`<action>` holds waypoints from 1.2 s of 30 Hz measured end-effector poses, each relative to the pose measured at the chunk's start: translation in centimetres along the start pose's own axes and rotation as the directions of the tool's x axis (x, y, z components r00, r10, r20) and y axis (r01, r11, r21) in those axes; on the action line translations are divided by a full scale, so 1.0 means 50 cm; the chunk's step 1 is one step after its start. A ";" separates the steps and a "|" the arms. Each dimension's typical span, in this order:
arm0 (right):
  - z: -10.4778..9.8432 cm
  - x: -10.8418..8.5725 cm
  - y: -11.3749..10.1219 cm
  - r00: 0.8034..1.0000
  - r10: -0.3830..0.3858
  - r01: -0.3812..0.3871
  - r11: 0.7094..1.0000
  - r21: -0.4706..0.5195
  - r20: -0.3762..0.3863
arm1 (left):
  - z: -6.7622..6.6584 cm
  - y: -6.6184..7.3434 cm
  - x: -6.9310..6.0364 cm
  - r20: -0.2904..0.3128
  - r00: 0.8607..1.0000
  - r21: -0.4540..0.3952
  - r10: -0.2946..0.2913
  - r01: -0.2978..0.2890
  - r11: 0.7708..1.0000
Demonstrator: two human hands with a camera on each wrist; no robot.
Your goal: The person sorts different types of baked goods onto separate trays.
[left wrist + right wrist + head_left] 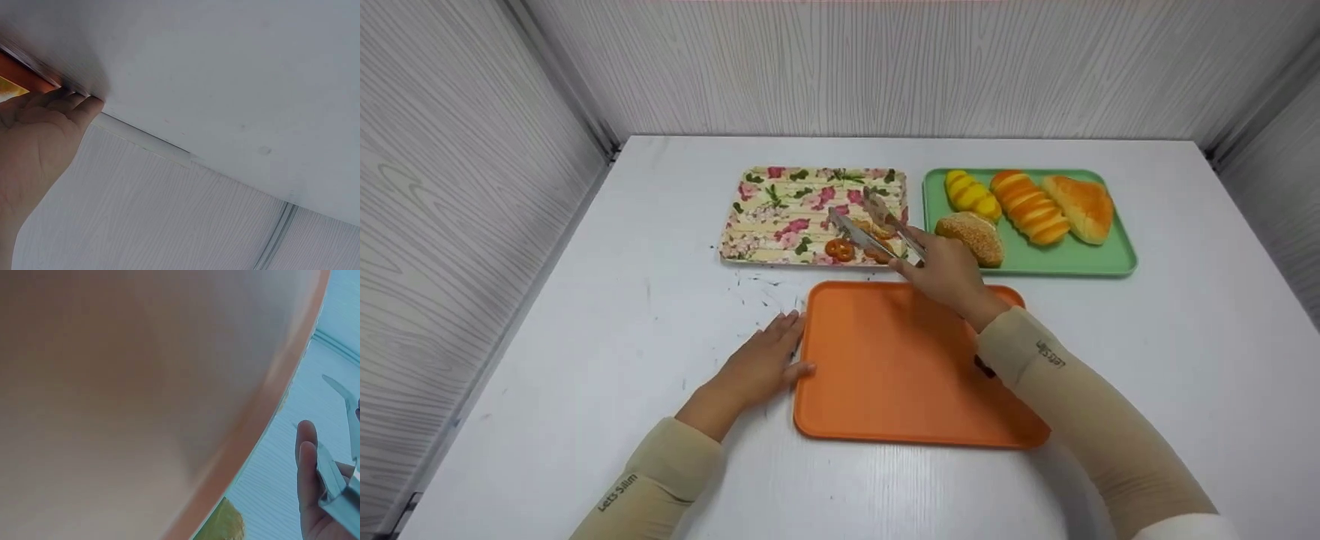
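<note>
My right hand (949, 274) grips metal tongs (911, 241), whose spread tips hang over the right part of a floral tray (765, 217). A small brown pretzel (840, 250) lies on that tray near its front edge; more pretzel-like pieces sit by the tongs, partly hidden. In the right wrist view the fingers (308, 467) hold the tongs (332, 475). My left hand (761, 364) lies at the left edge of an orange tray (885, 367), fingers fairly straight and thumb at the rim. The left wrist view shows the left hand (45, 135) against the tray's edge.
Right of the floral tray stands a green tray (1050, 259) with a yellow bread (971, 195), a striped loaf (1030, 208), a triangular bread (1081, 208) and a crumb-coated roll (973, 236). Wood-grain panels (885, 71) enclose the white table (607, 337).
</note>
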State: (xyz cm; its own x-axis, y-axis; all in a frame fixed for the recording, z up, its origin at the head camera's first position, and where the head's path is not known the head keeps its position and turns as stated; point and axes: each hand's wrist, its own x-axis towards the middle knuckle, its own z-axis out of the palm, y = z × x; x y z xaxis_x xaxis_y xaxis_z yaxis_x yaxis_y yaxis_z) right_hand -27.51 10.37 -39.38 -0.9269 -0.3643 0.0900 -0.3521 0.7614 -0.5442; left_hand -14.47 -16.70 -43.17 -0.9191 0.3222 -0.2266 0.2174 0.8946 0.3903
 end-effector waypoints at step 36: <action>-0.130 -0.095 0.121 0.950 0.116 -0.092 0.991 0.095 -0.291 | 0.002 -0.003 0.001 0.015 1.000 0.000 -0.018 0.018 1.000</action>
State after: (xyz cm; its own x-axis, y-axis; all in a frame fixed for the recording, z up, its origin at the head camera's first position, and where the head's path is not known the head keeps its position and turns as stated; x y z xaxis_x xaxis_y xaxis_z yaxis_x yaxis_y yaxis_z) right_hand -26.06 20.21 -37.69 -0.9588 -0.1014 0.2652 -0.2514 0.7377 -0.6266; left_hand -14.51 -16.78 -43.33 -0.9177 0.3111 -0.2472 0.2011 0.9003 0.3861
